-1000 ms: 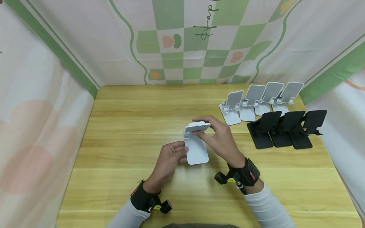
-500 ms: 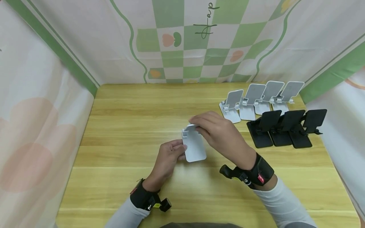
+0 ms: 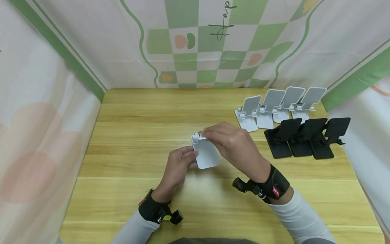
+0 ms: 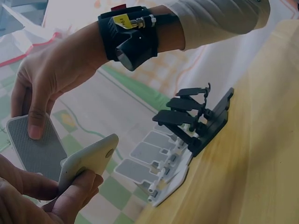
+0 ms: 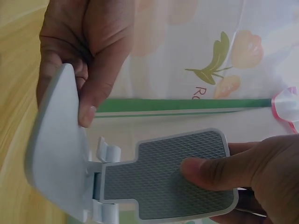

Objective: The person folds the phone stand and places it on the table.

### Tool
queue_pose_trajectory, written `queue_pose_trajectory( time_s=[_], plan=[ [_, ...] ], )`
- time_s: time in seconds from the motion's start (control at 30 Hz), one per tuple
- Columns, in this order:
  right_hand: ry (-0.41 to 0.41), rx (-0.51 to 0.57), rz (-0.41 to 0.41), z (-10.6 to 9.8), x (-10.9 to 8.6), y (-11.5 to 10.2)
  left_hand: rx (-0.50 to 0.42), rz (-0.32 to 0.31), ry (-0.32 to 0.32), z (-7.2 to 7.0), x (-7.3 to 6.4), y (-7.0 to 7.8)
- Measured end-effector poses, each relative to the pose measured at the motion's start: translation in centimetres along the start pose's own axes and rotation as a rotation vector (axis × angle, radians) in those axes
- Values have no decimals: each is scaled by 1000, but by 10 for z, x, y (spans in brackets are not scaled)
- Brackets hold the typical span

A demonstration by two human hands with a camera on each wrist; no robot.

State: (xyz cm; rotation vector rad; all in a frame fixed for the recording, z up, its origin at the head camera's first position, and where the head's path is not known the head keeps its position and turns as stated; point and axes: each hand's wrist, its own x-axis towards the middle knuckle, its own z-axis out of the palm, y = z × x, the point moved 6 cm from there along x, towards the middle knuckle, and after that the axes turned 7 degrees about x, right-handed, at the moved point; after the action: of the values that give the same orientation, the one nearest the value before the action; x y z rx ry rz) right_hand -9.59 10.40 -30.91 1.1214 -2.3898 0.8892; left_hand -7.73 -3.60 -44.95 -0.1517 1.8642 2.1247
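Note:
A white foldable phone stand is held up over the table in the head view. My left hand grips the side of its base plate, thumb on one face and fingers behind. With my right hand I pinch the hinged upper panel, the thumb pressing on its grey textured pad. In the right wrist view the panel is swung out from the base, with the hinge and two small lips between them. From the head view, most of that panel is hidden behind my right fingers.
Several white phone stands stand unfolded in a row at the back right of the wooden table. Three black phone stands stand in front of them. Patterned cloth hangs behind the table and along both sides.
My right hand has shifted its hold and turned over the top of the panel. The panel, earlier leaning forward over the base, has swung back. The stand has moved slightly left and away.

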Motion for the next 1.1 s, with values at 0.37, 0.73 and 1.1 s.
queue_pose_trajectory(
  time_s=[0.37,0.73,1.1],
  plan=[
    [194,-64,-221,9,-14,-23,-10,18,47,-10,-1,13],
    [317,-142,-348,29,-32,-31,-4,34,85,-21,-2,19],
    [359,-183,-397,50,-46,-26,-14,35,118,-26,-2,19]
  ],
)
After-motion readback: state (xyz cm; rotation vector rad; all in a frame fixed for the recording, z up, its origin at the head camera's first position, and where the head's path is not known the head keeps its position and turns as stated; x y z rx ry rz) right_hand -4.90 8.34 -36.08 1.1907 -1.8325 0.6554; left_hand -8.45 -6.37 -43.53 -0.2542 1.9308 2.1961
